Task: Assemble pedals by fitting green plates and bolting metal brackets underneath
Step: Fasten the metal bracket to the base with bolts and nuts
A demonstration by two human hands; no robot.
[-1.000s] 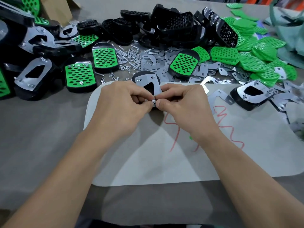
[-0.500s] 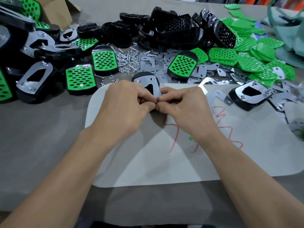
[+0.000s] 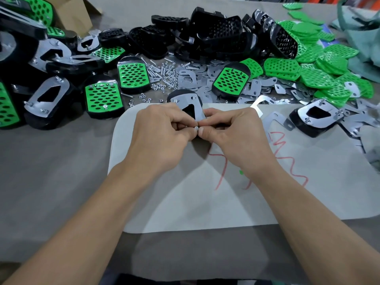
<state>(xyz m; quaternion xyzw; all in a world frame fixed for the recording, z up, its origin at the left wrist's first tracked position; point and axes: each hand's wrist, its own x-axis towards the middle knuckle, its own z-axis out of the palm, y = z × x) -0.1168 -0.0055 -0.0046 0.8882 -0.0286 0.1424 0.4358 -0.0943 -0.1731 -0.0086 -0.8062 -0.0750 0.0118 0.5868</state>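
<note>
A black pedal (image 3: 181, 95) lies underside up at the far edge of the white mat (image 3: 205, 202), with a metal bracket (image 3: 189, 102) laid on it. My left hand (image 3: 158, 138) and my right hand (image 3: 234, 138) meet at the pedal's near end, fingers curled. Between their fingertips sits a small nut on a bolt end (image 3: 196, 127); both hands pinch at it. The near half of the pedal is hidden under my hands.
Finished pedals (image 3: 102, 97) with green plates lie at the left. Empty black pedals (image 3: 216, 31) are piled at the back, loose green plates (image 3: 320, 77) at the right. Bolts and nuts (image 3: 162, 73) and spare brackets (image 3: 197, 81) are scattered behind the mat. Another bracketed pedal (image 3: 314, 118) rests at the right.
My hands stay at the pedal's near end with small finger motions at the nut. The nut, hidden half a second ago, shows between my fingertips again.
</note>
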